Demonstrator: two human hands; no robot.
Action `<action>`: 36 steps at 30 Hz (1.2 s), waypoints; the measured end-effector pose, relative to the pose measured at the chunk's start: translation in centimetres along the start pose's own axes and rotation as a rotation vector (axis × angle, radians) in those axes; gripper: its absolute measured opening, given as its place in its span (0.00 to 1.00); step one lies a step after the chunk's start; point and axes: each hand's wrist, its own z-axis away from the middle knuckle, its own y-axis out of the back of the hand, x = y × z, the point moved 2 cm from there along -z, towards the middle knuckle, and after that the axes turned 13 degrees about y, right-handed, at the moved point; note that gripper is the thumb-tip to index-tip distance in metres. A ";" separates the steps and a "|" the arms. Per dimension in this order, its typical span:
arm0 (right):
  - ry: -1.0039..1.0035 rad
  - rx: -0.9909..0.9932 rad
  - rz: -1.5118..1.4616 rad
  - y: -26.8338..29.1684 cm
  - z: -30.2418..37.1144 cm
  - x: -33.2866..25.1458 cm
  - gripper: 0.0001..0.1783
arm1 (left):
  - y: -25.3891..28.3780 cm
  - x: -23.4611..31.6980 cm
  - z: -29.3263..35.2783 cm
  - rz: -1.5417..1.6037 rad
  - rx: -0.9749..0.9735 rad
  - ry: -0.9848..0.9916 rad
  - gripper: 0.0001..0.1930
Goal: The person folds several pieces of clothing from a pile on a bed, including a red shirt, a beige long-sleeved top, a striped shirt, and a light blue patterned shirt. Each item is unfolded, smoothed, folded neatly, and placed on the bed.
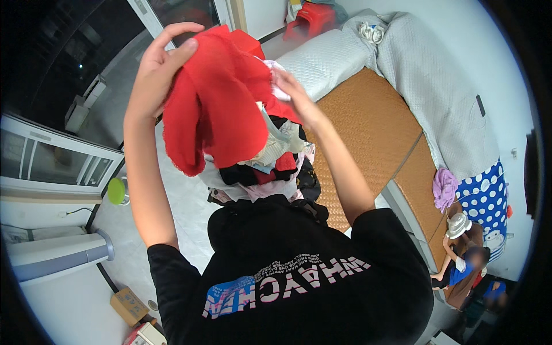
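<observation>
My left hand (158,63) is raised high and pinches the top of a red garment (215,103), which hangs down in front of me. My right hand (296,95) grips the same red garment at its right edge, fingers partly hidden in the cloth. Below it a heap of clothes (264,167) in black, white, pink and red rests against my chest, above my black printed shirt (287,270).
A bed with a woven mat (368,126) and grey quilt (437,86) lies to the right. A purple cloth (444,187) and a dotted blue cloth (486,198) lie near its end. A person (460,264) sits at lower right. A cardboard box (129,305) and green lid (117,191) are on the floor.
</observation>
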 end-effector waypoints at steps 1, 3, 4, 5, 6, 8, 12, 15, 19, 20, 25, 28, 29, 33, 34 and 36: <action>-0.122 0.013 -0.046 0.5 0.5 2.4 0.38 | 0.2 0.2 0.1 0.071 0.028 0.002 0.13; 0.039 -0.056 -0.035 -1.2 3.2 4.8 0.39 | 0.8 0.6 0.0 0.188 0.045 0.038 0.13; 0.301 -0.080 0.357 -2.9 4.6 4.3 0.44 | 1.3 0.7 0.2 0.212 0.091 0.068 0.13; 0.496 -0.186 0.765 -3.5 5.3 4.1 0.47 | 1.6 0.9 0.3 0.236 0.135 0.098 0.13; 0.551 -0.175 0.829 -5.1 6.3 2.8 0.47 | 0.5 1.4 1.2 0.315 0.236 0.121 0.16; 0.659 -0.160 0.856 -8.1 6.9 0.5 0.47 | -1.3 2.4 3.0 0.324 0.341 0.071 0.17; 0.778 -0.096 0.790 -10.2 6.2 -1.3 0.41 | 0.1 0.9 5.5 -0.143 0.557 -0.100 0.16; 0.912 -0.125 0.845 -9.4 4.4 -1.1 0.32 | 0.7 0.6 4.0 0.217 0.582 0.183 0.16; 0.780 -0.067 0.487 -9.4 3.4 -3.5 0.21 | 5.4 -5.2 0.2 0.389 0.383 0.429 0.18; 0.737 -0.063 0.562 -9.0 3.1 -4.5 0.19 | 8.0 -8.2 0.2 0.025 0.414 0.483 0.19; 0.279 -0.261 0.755 -6.0 -0.4 -9.6 0.13 | 6.5 -12.8 2.6 -0.347 0.334 0.602 0.25; 0.105 -0.421 0.718 -4.6 -2.5 -10.6 0.13 | 0.9 -11.0 4.1 -0.148 0.123 0.504 0.29; 0.070 -0.393 0.681 -4.5 -2.8 -11.2 0.13 | -2.0 -10.1 4.6 -0.054 0.025 0.488 0.33; -0.013 -0.337 0.649 -3.4 -3.7 -12.3 0.14 | -10.3 -9.4 5.6 -0.218 0.002 0.057 0.43; -0.015 -0.337 0.674 -3.0 -3.8 -12.5 0.14 | -10.9 -9.2 5.7 -0.262 0.056 -0.026 0.44; -0.047 -0.340 0.699 -2.6 -3.5 -13.5 0.13 | -9.8 -10.5 4.3 -0.402 0.119 -0.056 0.44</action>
